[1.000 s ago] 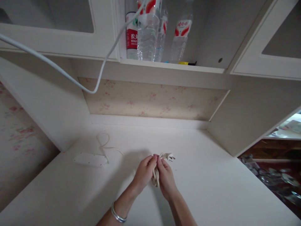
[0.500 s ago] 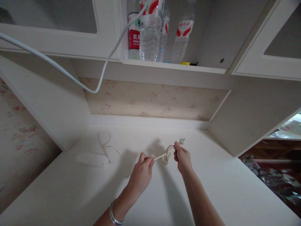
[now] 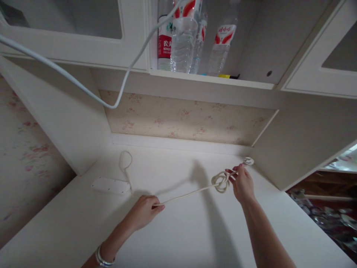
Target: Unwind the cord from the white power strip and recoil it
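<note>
A cream power cord (image 3: 189, 193) stretches taut above the white desk (image 3: 178, 230) between my two hands. My left hand (image 3: 143, 214), low and to the left, is closed on the cord's near part. My right hand (image 3: 242, 181), farther right and near the cabinet side, pinches the cord just past a loose knot of loops (image 3: 220, 182). The plug end (image 3: 248, 161) sticks out beyond my right fingers. The cord runs back to a white power strip (image 3: 111, 185) lying flat on the desk at the left, with a small loop (image 3: 125, 160) behind it.
A shelf above holds several water bottles (image 3: 184, 37) and a yellow marker (image 3: 227, 76). A white cable (image 3: 83, 87) hangs across from the upper left. White cabinet side panels (image 3: 301, 141) close in the desk on both sides. Floral wallpaper backs the niche.
My hands, together on the bundled cord a second ago, have pulled apart: the right moved up and right with the plug end, the left down and left, drawing the cord straight.
</note>
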`<move>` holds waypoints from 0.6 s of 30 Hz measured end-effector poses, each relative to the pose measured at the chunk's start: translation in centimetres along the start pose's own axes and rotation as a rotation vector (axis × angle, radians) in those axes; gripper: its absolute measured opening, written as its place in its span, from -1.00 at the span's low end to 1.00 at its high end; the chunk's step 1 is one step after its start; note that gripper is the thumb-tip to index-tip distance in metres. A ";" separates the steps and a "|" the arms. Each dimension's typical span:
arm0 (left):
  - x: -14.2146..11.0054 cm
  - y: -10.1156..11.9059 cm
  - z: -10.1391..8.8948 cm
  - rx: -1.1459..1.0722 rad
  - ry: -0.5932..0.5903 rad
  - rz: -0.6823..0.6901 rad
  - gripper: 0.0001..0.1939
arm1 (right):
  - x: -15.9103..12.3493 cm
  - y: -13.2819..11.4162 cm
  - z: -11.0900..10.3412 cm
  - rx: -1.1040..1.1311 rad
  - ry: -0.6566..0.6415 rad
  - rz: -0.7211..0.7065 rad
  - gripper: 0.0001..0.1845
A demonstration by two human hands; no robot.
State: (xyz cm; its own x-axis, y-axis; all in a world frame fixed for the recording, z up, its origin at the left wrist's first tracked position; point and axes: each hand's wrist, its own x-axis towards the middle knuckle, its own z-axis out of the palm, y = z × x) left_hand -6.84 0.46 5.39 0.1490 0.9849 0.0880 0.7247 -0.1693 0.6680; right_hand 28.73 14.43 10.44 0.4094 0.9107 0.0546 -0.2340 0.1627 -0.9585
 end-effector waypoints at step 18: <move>5.5 6.4 -2.3 -0.903 0.050 -0.253 -0.59 | -12.9 0.4 8.4 -0.363 -0.840 -0.065 -0.52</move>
State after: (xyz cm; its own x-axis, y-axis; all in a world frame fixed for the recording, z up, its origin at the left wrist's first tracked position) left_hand -2.96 4.85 11.88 0.0146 0.9926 -0.1206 -0.0683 0.1213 0.9903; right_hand 15.91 5.95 11.67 -0.3973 0.9035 0.1604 0.1169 0.2233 -0.9677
